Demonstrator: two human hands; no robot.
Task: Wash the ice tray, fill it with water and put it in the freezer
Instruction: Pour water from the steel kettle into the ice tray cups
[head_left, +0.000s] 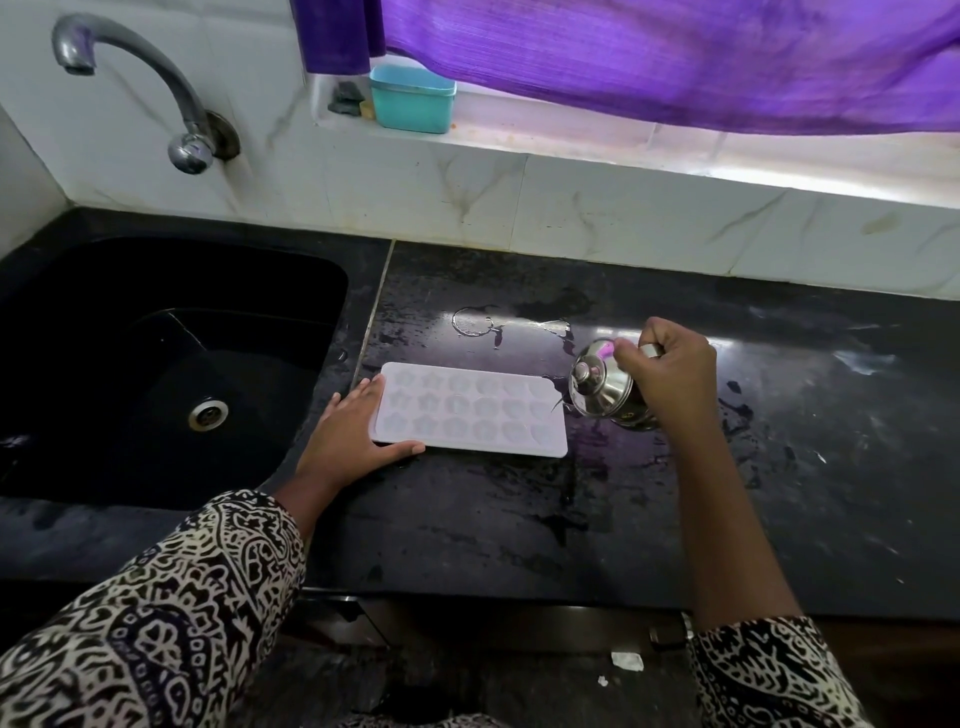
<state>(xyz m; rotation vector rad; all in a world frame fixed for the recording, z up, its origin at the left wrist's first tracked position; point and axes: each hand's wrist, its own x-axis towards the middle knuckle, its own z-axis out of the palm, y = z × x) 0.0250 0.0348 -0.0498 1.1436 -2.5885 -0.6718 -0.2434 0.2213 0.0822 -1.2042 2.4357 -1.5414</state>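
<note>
Ice tray (470, 410) flat between hands; left hand (353, 436), fingers straight, braces its edge; right hand (670, 369) grips tilted lidded steel jug (600, 384).

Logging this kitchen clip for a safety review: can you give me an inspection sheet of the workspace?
Surface: black countertop, wet, with puddles behind the tray.
Job's things: white ice tray flat beside the sink; steel jug tilted toward its right end.
Clutter: teal tub on the window ledge.
Hands: left hand rests flat-fingered on the tray's left edge; right hand grips the jug.
Cables: nothing seen.
Surroundings: black sink, tap, purple curtain.
</note>
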